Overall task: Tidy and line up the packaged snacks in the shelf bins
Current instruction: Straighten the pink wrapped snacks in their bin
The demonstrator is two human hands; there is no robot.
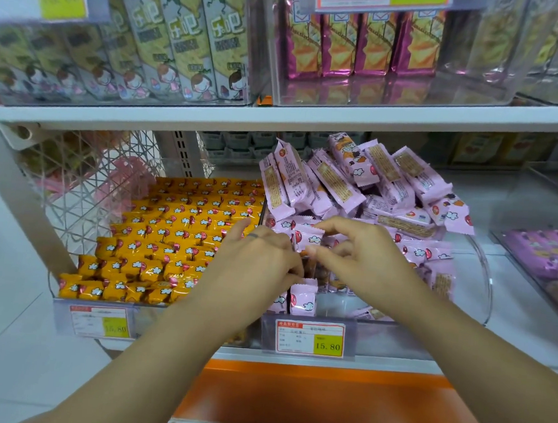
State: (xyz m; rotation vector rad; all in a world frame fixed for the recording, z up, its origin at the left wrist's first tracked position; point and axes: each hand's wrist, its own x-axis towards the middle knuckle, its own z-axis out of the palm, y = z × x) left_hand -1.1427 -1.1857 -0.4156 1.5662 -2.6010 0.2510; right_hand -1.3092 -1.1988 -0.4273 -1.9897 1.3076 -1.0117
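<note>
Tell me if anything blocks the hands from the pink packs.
Nothing visible does. The left hand and right hand are already on the pink packs at the bin front; the right pinches one.

Retail snack shop aisle, white metal shelf boards (277, 118), clear plastic bins (484, 282) of wrapped snacks, red-and-yellow price tag reading 15.80 (309, 338), rows of orange snack packets (177, 230), heap of pink snack packets (371, 191)

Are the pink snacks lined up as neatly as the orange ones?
No, the pink snacks lie in a jumbled heap, while the orange snacks sit in tidy rows.
</note>
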